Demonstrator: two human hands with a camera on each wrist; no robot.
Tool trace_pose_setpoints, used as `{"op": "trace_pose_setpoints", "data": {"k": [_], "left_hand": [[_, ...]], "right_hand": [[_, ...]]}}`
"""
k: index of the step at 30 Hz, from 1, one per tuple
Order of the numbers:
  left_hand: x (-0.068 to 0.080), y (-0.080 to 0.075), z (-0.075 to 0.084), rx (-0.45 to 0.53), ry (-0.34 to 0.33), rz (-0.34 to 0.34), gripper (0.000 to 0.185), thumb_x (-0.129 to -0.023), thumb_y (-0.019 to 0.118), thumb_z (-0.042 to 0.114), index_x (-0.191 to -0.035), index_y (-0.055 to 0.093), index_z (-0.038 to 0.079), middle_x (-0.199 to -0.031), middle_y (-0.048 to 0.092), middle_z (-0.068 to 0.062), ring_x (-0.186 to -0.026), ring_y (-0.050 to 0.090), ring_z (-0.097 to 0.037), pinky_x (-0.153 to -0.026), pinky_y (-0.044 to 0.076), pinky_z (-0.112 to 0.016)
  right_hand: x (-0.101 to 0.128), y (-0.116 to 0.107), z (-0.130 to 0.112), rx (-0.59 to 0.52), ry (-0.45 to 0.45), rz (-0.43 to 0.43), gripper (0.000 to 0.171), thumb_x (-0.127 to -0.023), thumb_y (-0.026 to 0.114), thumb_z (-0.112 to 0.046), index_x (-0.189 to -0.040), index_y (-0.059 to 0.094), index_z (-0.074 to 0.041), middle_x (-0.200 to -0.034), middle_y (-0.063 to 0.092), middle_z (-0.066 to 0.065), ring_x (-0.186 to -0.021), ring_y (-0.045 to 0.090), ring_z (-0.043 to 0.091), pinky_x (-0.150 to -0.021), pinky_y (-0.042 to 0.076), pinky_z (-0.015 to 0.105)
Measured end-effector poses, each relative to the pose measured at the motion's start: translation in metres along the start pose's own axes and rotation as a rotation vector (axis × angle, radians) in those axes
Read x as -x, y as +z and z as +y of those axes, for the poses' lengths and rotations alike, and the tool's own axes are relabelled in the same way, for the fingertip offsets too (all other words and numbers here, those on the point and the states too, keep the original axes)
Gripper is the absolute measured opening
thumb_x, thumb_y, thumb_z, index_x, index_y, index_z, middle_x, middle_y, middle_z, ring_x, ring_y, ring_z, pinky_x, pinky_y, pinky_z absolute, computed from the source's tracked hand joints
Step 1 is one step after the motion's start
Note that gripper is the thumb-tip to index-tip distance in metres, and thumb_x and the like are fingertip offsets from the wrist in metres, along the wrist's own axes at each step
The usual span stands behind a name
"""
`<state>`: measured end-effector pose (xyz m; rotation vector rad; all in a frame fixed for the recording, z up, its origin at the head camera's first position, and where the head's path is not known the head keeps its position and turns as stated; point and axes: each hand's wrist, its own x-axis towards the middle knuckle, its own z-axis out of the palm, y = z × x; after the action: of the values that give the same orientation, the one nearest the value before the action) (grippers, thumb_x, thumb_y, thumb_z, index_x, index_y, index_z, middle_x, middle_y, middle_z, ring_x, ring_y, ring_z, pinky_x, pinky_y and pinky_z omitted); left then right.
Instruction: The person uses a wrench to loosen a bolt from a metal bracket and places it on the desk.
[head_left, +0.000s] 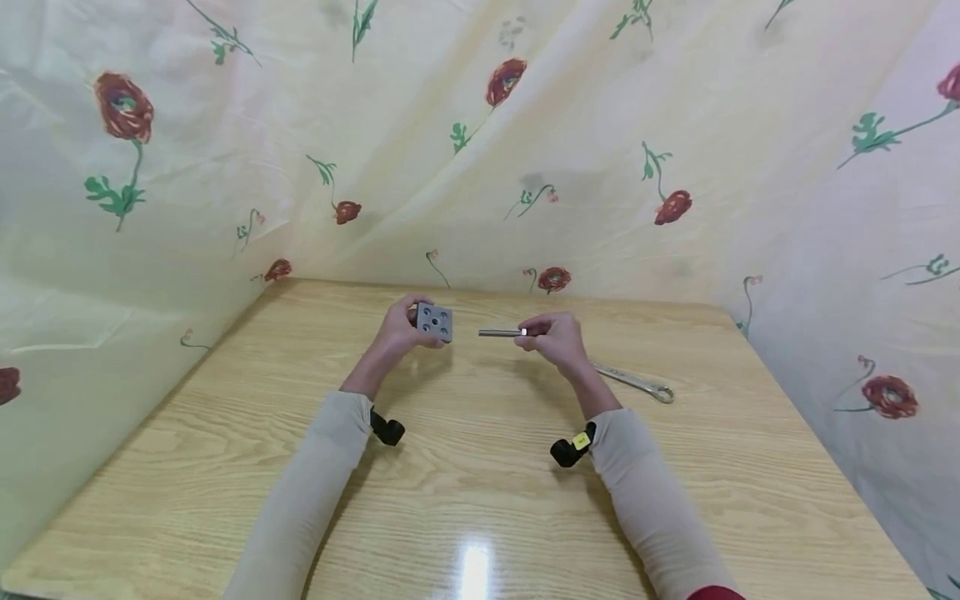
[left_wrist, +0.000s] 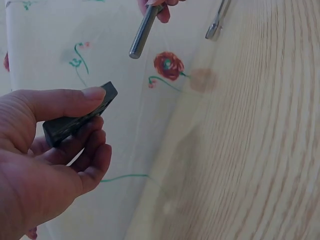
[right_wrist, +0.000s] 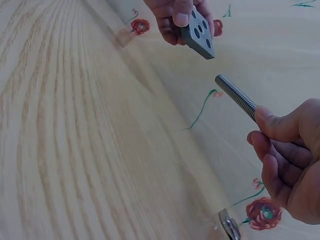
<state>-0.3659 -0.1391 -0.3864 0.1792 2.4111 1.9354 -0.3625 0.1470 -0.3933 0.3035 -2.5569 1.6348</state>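
Above the table, my left hand [head_left: 400,330] grips a small grey square metal block [head_left: 435,322] by its edges, thumb on one side and fingers on the other. Several round holes show in the block's face in the head and right wrist views. Facing it, my right hand [head_left: 557,340] pinches a threaded bolt [head_left: 498,332] between thumb and fingertips. The bolt's free end points left toward the block, with a short gap between them. Its other end is hidden in the fingers in the right wrist view.
A combination wrench [head_left: 637,382] lies on the wooden table [head_left: 480,467], right of and partly behind my right forearm. Flower-patterned sheeting [head_left: 420,150] hangs round the back and sides of the table. Each wrist carries a small black camera [head_left: 387,431].
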Motion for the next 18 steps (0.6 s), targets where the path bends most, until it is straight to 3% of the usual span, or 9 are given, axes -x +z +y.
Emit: {"op": "trace_pose_setpoints", "data": {"k": [2,11,18], "left_hand": [[-0.002,-0.003,-0.003,-0.006,-0.004,-0.016,0.078,-0.068,0.076,-0.018,-0.137,0.049,0.008,-0.134,0.06,-0.027,-0.124,0.058,-0.04,-0.1,0.053,-0.047],[-0.011,-0.011,-0.017,-0.054,-0.041,-0.108,0.075,-0.073,0.075,-0.016,-0.14,0.045,0.001,-0.136,0.059,-0.03,-0.126,0.059,-0.043,-0.102,0.052,-0.047],[-0.018,-0.014,-0.033,-0.097,-0.076,-0.103,0.069,-0.074,0.077,-0.013,-0.135,0.05,0.002,-0.134,0.061,-0.028,-0.124,0.061,-0.04,-0.106,0.048,-0.046]], "right_hand": [[-0.002,0.003,0.002,0.003,0.015,-0.006,0.028,-0.083,0.079,-0.005,-0.107,0.074,0.006,-0.091,0.077,0.017,-0.064,0.067,0.005,-0.078,0.059,0.049],[-0.007,0.012,0.009,0.027,0.069,0.002,0.025,-0.081,0.08,-0.004,-0.104,0.075,0.004,-0.088,0.077,0.015,-0.064,0.066,0.007,-0.067,0.055,0.031],[-0.012,0.025,0.02,0.051,0.075,0.01,0.024,-0.08,0.08,-0.004,-0.102,0.076,0.004,-0.089,0.077,0.017,-0.06,0.064,0.005,-0.057,0.05,0.022]]}}
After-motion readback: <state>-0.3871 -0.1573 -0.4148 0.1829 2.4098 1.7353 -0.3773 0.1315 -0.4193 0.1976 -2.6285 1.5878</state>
